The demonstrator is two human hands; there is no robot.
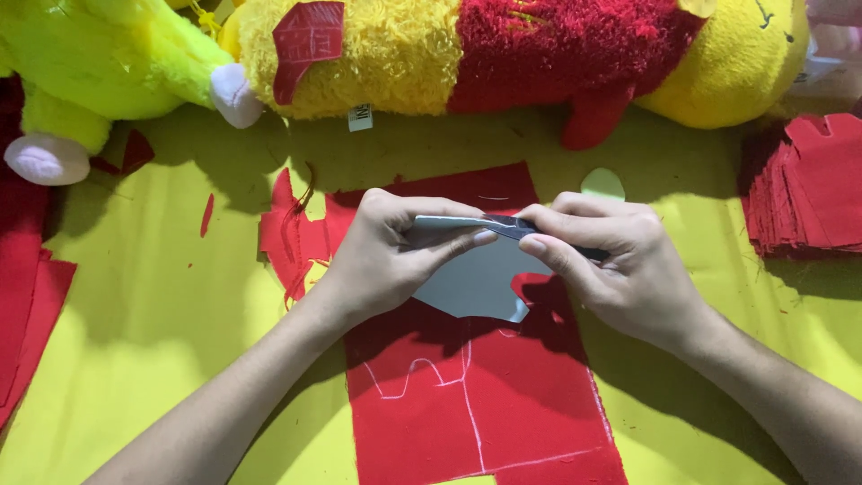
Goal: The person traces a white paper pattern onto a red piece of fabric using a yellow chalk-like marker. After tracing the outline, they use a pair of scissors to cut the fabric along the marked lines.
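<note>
Red cloth [485,404] lies under one grey card [476,278]. Two hands pinch the card: left hand [382,251] and right hand [620,269], fingers pressed together.

We see open yellow cloth [162,305] to the left of our left hand [382,256], and more beside our right hand [620,269]. Ahead, the long yellow-and-red plush toy [503,54] and the lime-green plush toy [99,63] wall off the far edge. A stack of cut red felt pieces [813,189] blocks the right, and folded red fabric [27,296] borders the left.
</note>
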